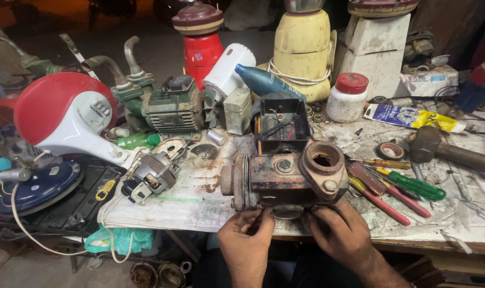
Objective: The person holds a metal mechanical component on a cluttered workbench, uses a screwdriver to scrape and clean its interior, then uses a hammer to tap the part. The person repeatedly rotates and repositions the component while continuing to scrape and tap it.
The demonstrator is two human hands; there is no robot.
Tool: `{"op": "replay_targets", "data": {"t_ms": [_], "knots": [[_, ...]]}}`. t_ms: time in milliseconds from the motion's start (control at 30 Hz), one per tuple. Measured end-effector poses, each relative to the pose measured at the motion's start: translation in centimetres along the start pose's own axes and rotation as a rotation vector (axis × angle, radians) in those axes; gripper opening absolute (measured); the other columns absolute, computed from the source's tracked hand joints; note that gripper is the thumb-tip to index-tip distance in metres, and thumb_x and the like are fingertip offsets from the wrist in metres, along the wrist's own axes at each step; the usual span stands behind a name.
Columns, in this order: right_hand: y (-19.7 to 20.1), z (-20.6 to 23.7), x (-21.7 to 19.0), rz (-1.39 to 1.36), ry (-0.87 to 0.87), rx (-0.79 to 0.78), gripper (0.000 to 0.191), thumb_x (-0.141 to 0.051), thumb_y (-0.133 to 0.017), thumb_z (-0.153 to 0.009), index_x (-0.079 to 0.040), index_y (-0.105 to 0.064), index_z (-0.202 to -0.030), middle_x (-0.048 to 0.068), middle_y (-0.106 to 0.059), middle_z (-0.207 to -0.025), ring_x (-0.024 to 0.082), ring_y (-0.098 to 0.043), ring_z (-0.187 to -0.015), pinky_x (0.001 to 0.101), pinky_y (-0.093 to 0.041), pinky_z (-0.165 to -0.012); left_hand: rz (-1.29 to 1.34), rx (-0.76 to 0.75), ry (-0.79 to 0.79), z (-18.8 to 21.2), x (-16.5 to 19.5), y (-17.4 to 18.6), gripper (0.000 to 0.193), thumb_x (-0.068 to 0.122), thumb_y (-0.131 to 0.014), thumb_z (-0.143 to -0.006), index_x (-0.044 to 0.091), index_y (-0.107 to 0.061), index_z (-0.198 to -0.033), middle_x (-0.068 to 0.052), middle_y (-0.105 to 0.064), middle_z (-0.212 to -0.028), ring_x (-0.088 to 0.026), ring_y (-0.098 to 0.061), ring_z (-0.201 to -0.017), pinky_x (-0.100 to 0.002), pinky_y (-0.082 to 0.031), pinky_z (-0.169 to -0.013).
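Note:
A rusty orange water pump (285, 178) lies on its side near the front edge of the workbench (189, 205), its round flanged port (322, 160) facing up at the right. An open black terminal box (281, 124) with wires sits behind it. My left hand (246, 240) reaches up from below and its fingertips touch the pump's underside near the left end plate. My right hand (341, 232) presses its fingers against the pump's lower right side. What the fingers grip under the pump is hidden.
Screwdrivers with green (413, 185), red (386, 204) and yellow handles lie right of the pump, beside a hammer (440, 149) and tape roll (391, 151). A small motor (151, 176), green pump (167, 106), red-white appliance (66, 114), white jar (347, 97) and mixer bases crowd the back.

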State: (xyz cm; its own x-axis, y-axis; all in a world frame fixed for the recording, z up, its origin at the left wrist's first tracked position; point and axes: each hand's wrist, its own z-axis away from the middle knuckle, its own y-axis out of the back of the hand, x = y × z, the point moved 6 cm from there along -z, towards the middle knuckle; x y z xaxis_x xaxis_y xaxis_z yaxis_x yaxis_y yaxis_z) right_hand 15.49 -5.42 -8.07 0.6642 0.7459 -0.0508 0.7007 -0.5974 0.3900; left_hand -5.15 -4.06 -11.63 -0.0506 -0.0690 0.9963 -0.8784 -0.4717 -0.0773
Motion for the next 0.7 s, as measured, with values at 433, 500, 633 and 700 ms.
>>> {"op": "replay_targets", "data": {"t_ms": [433,500,633,700], "knots": [[0.03,-0.24,-0.13,-0.011,-0.017,0.001,0.040,-0.003,-0.084,-0.074,-0.003,-0.062,-0.107,0.019,-0.069,-0.107,0.033,-0.073,-0.093,0.0392,-0.060,-0.076,0.018,0.011,-0.022,0.15,0.69,0.08,0.017,0.010,-0.084,-0.071,-0.003,-0.079,-0.081,-0.007,-0.079,-0.067,-0.011,-0.072,-0.060,-0.026,-0.056,-0.060],[0.02,-0.31,-0.18,-0.012,-0.011,0.000,0.041,-0.003,-0.084,-0.074,-0.003,-0.061,-0.108,0.019,-0.069,-0.107,0.034,-0.073,-0.093,0.0395,-0.061,-0.076,-0.027,-0.014,-0.021,0.16,0.56,0.10,0.016,0.011,-0.084,-0.074,-0.004,-0.080,-0.078,-0.009,-0.080,-0.067,-0.012,-0.070,-0.060,-0.026,-0.055,-0.060],[0.05,-0.37,-0.23,-0.017,-0.014,0.006,0.040,-0.003,-0.084,-0.074,-0.003,-0.062,-0.107,0.019,-0.069,-0.108,0.034,-0.073,-0.094,0.0398,-0.061,-0.077,0.007,-0.027,0.020,0.14,0.02,-0.01,0.015,0.010,-0.082,-0.076,-0.004,-0.081,-0.080,-0.011,-0.079,-0.067,-0.014,-0.072,-0.062,-0.027,-0.057,-0.062],[0.04,-0.35,-0.20,-0.020,-0.019,0.005,0.040,-0.002,-0.084,-0.074,-0.003,-0.062,-0.107,0.019,-0.069,-0.108,0.034,-0.073,-0.094,0.0398,-0.060,-0.077,0.001,0.001,-0.049,0.11,0.30,0.00,0.014,0.009,-0.083,-0.074,-0.003,-0.080,-0.081,-0.008,-0.081,-0.071,-0.012,-0.075,-0.065,-0.025,-0.059,-0.065]]}}
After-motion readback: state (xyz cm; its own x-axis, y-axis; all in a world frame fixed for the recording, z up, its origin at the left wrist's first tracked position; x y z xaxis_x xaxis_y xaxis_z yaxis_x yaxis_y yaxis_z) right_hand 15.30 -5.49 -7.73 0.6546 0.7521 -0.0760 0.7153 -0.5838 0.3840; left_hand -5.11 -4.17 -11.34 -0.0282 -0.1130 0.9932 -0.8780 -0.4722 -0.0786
